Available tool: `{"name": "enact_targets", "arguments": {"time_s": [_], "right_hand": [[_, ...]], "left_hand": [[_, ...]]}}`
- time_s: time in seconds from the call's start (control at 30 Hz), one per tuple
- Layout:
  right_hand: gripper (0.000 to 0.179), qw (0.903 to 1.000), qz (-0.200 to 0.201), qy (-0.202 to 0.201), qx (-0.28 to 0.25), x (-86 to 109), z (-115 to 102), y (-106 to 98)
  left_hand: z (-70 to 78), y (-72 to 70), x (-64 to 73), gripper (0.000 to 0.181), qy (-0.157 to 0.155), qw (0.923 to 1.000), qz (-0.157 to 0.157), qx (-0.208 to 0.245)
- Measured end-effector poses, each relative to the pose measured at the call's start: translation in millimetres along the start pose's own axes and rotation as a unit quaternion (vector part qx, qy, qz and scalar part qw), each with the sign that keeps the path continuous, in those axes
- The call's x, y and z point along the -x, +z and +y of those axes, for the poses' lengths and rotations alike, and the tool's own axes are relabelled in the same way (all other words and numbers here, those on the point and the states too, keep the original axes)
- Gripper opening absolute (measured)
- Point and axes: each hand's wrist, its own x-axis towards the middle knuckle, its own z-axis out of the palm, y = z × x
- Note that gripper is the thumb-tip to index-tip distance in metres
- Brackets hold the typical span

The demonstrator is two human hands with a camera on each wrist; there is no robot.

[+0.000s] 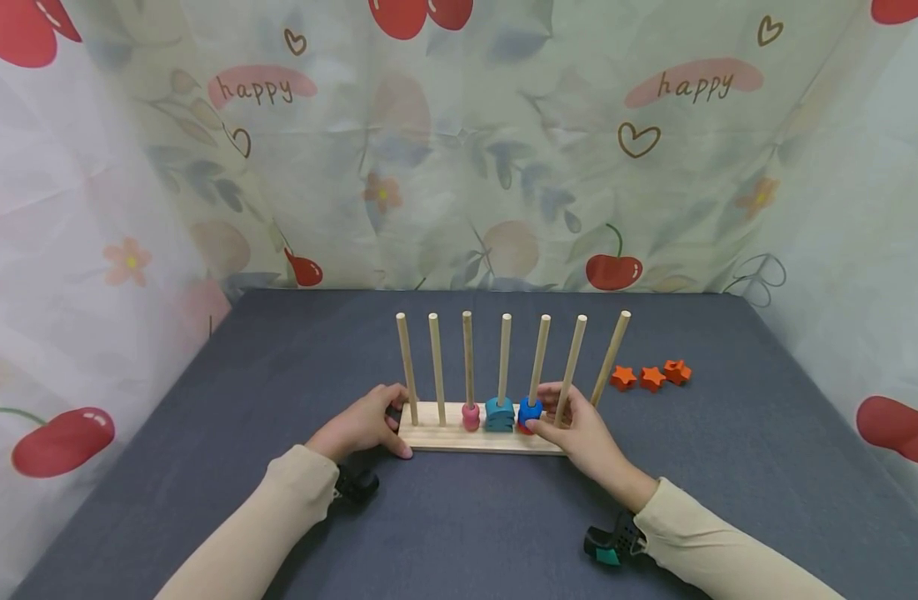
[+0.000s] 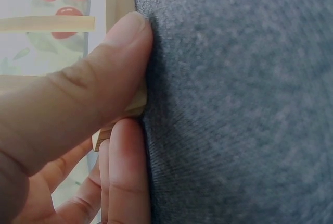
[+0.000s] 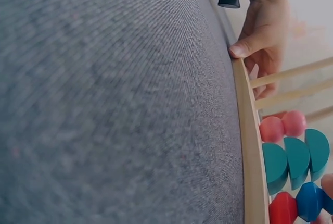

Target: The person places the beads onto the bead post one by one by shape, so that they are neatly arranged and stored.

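Note:
A wooden base with several upright pegs stands on the dark cloth. My left hand grips its left end, the thumb on the front edge and the fingers behind. With thumb and fingers, my right hand pinches a blue bead low on the fifth peg from the left. A red bead sits beneath the blue on that peg. Teal half-round pieces are stacked on the fourth peg, and two pink round beads on the third. The sixth peg passes in front of my right fingers.
Several orange star beads lie on the cloth to the right, behind my right hand. The table's dark cloth extends around the base. Printed curtains hang behind the table and at both sides.

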Motion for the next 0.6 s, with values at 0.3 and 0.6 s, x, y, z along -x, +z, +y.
{"name": "enact_targets", "arguments": {"time_s": [0.3, 0.6], "right_hand": [[0.063, 0.9984, -0.049, 0.011, 0.028, 7.3, 1.7, -9.5], [0.083, 0.9888, -0.11, 0.043, 0.091, 30.4, -9.4, -32.3]], "left_hand": [[0.1, 0.2, 1.1, 0.07, 0.002, 1.0, 0.0, 0.002], [2.6, -1.1, 2.0, 0.073, 0.001, 1.0, -0.002, 0.007]]}}
